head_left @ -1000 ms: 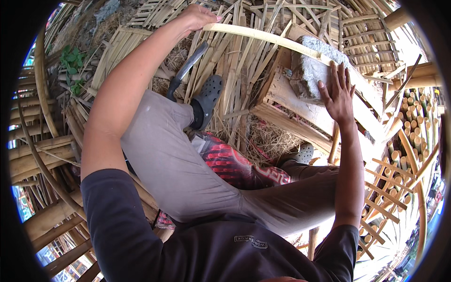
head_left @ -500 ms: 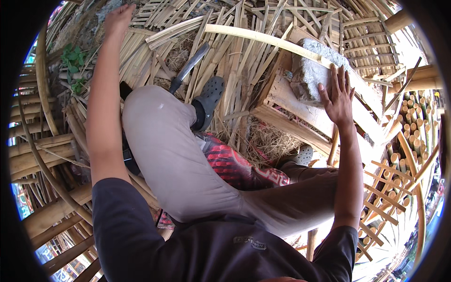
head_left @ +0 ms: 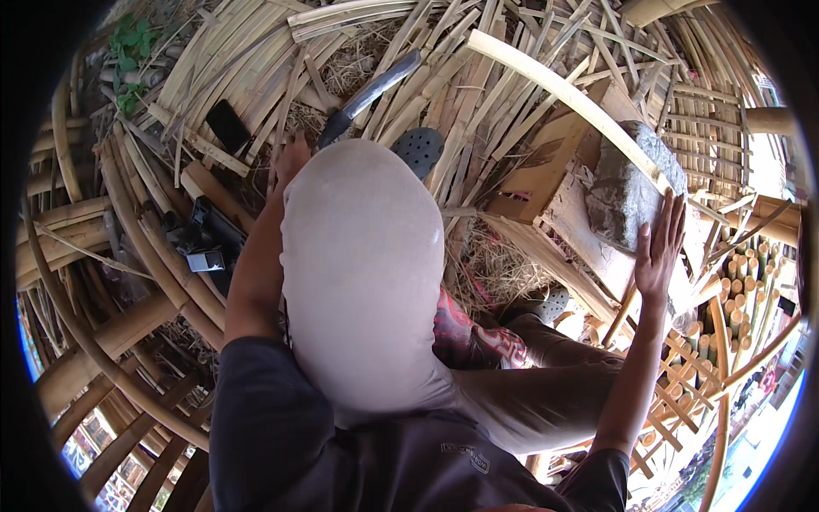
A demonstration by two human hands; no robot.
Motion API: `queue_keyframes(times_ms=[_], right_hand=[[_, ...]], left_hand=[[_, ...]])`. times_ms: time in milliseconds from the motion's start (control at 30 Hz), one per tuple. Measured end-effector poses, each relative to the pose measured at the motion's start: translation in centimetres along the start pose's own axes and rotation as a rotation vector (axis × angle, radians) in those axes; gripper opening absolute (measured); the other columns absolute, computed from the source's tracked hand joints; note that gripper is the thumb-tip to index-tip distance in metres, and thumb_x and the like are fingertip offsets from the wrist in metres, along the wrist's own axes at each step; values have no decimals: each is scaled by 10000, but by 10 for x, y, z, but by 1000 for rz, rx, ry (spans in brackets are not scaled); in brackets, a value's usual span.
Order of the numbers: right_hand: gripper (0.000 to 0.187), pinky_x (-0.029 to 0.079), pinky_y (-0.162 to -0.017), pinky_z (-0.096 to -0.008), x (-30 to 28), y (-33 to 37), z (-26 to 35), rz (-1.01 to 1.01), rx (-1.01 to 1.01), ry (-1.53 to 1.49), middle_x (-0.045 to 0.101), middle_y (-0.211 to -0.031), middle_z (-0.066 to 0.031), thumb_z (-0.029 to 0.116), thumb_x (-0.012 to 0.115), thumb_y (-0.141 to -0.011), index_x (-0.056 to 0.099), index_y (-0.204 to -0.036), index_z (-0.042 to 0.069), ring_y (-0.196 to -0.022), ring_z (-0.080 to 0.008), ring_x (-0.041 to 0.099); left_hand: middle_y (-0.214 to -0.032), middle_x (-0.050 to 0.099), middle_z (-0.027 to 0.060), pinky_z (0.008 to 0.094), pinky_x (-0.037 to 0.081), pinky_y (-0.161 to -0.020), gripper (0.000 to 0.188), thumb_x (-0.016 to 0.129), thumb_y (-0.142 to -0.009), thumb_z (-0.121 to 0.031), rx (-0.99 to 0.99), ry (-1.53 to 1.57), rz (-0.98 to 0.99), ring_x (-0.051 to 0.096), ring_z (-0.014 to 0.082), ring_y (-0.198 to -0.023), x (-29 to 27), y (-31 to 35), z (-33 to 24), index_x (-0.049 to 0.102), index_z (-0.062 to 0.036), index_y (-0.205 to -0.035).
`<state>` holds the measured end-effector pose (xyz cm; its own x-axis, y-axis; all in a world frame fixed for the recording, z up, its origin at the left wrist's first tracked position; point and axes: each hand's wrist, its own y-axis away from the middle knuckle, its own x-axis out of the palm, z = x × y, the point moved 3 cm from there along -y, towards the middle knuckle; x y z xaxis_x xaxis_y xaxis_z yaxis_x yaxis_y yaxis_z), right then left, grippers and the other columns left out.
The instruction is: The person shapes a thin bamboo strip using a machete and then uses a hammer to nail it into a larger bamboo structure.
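My right hand [head_left: 660, 249] lies with fingers stretched out beside a rough grey stone block [head_left: 616, 198], its fingertips at the near end of a pale bamboo strip [head_left: 567, 96]. The strip rests across the block and arches up to the far left. My left hand [head_left: 293, 162] is low beside my raised knee, fingers apart, partly shaded and holding nothing visible. Close to it lies a large knife [head_left: 375, 92], its dark handle toward me and its blade pointing away to the right.
A wooden crate [head_left: 554, 183] bears the block. Split bamboo strips [head_left: 247, 55] cover the ground, with a black phone [head_left: 228, 126] on the left. Cut bamboo poles [head_left: 742, 294] are stacked at right. My clog [head_left: 418, 152] is just beyond my knee.
My left hand has come down from the far upper left to beside my knee, near the knife handle. My knee appears more upright, and the view has shifted. My right hand stays by the strip.
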<state>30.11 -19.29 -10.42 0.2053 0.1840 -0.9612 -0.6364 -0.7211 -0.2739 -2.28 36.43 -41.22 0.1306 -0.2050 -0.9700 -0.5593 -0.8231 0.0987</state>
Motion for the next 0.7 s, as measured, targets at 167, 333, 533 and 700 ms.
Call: queue_keyframes(times_ms=[167, 333, 533, 700], right_hand=[[686, 145, -1233, -521, 1, -3, 4, 44, -26, 11, 243, -1644, -206, 479, 281, -1071, 267, -1581, 19, -1534, -392, 173], [683, 124, -1240, -503, 6, -1, -3, 17, -10, -11, 240, -1647, -205, 481, 255, -1074, 269, -1584, 27, -1547, -356, 157], [700, 164, -1227, -533, 5, -4, 0, 14, -28, -48, 266, -1631, -221, 496, 287, -1065, 269, -1581, 23, -1528, -403, 187], [693, 167, -1226, -525, 4, -8, 2, 3, -14, -26, 292, -1625, -195, 493, 301, -1065, 292, -1571, 20, -1527, -391, 197]], left_hand=[[-1406, 502, 223, 571, 413, -1077, 639, 707, -887, -297, -1, -102, 35, 408, 459, -1377, 9, 13, -14, 427, -93, -1425], [-1330, 569, 172, 528, 450, -1027, 477, 682, -846, -163, 111, 179, -297, 482, 410, -1311, 17, 16, -19, 568, -97, -1304], [-1075, 666, 119, 509, 483, -901, 190, 647, -846, -135, 217, 290, -163, 598, 381, -1096, 27, 23, 29, 709, -77, -1015], [-1021, 665, 115, 498, 487, -860, 175, 647, -862, -165, 173, 299, -133, 609, 356, -1033, 42, 22, 20, 708, -69, -996]])
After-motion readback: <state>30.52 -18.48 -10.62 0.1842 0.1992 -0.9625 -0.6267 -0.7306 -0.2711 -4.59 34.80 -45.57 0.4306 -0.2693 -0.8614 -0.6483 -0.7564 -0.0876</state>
